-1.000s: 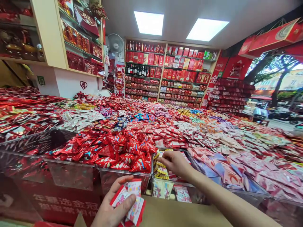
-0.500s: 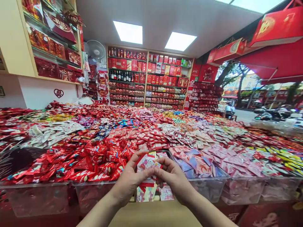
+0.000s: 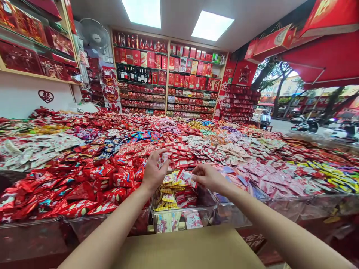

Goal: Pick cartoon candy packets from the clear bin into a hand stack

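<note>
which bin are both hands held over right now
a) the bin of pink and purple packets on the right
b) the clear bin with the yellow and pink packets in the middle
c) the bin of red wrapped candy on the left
b: the left hand and right hand, each pinching small packets, are above the clear middle bin holding yellow and pink packets.

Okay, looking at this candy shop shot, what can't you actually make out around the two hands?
- Left hand: how many packets it grips; its fingers cover them, head view.
- Right hand: print on the small packet it pinches, too small.
- Clear bin: its lower contents, hidden by the cardboard box.
- Cardboard box: cut off by the bottom edge.
</note>
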Available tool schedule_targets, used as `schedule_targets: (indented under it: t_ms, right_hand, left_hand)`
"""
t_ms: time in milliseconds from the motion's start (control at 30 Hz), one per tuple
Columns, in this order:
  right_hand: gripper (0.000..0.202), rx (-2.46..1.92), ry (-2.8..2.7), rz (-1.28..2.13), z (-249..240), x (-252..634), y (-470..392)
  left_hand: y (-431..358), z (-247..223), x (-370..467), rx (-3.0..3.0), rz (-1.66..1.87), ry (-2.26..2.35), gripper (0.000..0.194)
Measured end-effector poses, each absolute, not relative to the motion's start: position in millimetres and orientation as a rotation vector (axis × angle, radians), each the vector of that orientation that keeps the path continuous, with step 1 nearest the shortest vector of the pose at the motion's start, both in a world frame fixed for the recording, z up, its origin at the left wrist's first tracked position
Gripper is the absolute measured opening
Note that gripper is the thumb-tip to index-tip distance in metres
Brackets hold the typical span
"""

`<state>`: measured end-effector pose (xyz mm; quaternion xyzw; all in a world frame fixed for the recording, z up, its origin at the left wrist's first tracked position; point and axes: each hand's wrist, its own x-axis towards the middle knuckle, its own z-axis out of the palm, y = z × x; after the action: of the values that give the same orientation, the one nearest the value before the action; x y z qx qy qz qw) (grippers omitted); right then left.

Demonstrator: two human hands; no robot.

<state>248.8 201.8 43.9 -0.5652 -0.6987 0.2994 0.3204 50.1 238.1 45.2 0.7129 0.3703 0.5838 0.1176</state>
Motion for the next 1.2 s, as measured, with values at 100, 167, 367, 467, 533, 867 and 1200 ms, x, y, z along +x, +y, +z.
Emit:
schedule_targets:
  t_ms: [100,167,367,467,533,867,1200]
  right_hand:
    - [0.009,-1.563,-2.061,0.607,44,253,202]
    - [0.013,-1.59,-2.152,0.53,48,253,202]
    - [0.024,-1.672,-2.238,0.421,59,259,219]
    - [0.029,-1.6,-2.365,0.341,58,262,230]
    - [0.032,-1.529,-2.496,0.303,53,261,234]
    - [0.039,-1.654,-3.275,0.539,13,212,224]
    - [0.023,-1.645,-2.58,0.349,41,228,197]
  left_hand:
    - [238,35,48,2.375,1.694,1.009,0.026]
    - [236,32,48,2.492,1.656,0.906,0.027]
    - [232,33,48,2.516,1.664,0.872,0.027]
    - [231,33,48,2.524,1.622,0.858,0.027]
    - [230,33,48,2.53,1.593,0.831,0.027]
    - [230,30,50,2.598,1.504,0.772,0.031]
    - [228,31,48,2.56,1.515,0.745,0.033]
